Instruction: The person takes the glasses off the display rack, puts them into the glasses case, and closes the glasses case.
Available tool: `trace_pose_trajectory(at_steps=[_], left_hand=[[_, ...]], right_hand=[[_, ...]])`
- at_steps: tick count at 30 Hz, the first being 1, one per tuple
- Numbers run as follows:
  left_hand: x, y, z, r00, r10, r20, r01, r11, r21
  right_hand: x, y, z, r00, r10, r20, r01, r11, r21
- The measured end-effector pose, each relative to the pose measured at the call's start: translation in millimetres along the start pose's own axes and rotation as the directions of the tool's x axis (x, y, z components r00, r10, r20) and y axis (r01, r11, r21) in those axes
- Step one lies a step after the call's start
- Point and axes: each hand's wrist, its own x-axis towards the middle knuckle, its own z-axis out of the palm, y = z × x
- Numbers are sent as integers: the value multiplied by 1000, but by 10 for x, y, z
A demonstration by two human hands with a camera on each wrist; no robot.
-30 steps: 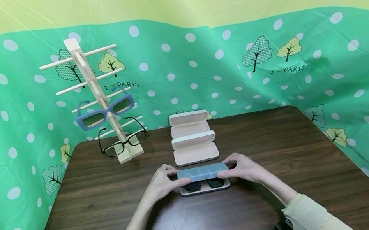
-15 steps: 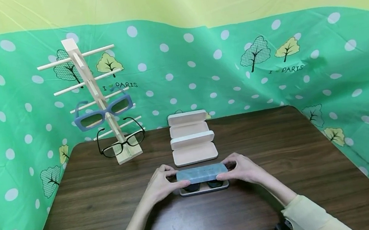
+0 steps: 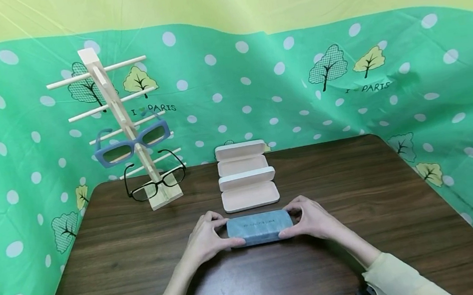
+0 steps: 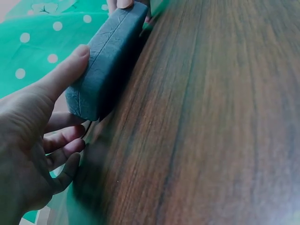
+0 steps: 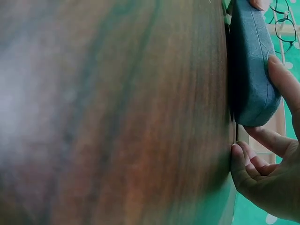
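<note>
A blue glasses case (image 3: 260, 228) lies closed on the table, its long side across my view. My left hand (image 3: 207, 236) pinches its left end, thumb on the front edge and forefinger behind. At the opposite end my right hand (image 3: 310, 218) grips it the same way. In the left wrist view the case (image 4: 108, 61) shows a seam along its side, with the left thumb (image 4: 70, 68) pressed near it. The right wrist view has the right thumb (image 5: 281, 77) against the case (image 5: 253, 65). The dark glasses inside are hidden by the lid.
Two open cases with pale linings, one nearer (image 3: 250, 196) and one farther (image 3: 242, 166), stand behind the blue case. At the back left, a wooden rack (image 3: 123, 118) bears blue sunglasses (image 3: 132, 144) and black-framed glasses (image 3: 157, 185). A green curtain (image 3: 254, 79) hangs behind the table (image 3: 360, 190).
The blue lid has come down toward me, from partly raised to closed, covering the dark glasses. Both hands have stayed at the ends of the case.
</note>
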Motion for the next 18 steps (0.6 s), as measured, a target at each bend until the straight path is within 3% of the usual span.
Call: trace_pose_trajectory(at_steps=[8,18], left_hand=[[-24,-13,23,998,58,-10,-57,997,57],[-60,-8,46,993,117,-26,-116,991,63]], right_hand=[[-29,-38,47,1000,-19,-21,18,999,-45],[-43,-49,77,999,-44,-15,42,995,-95]])
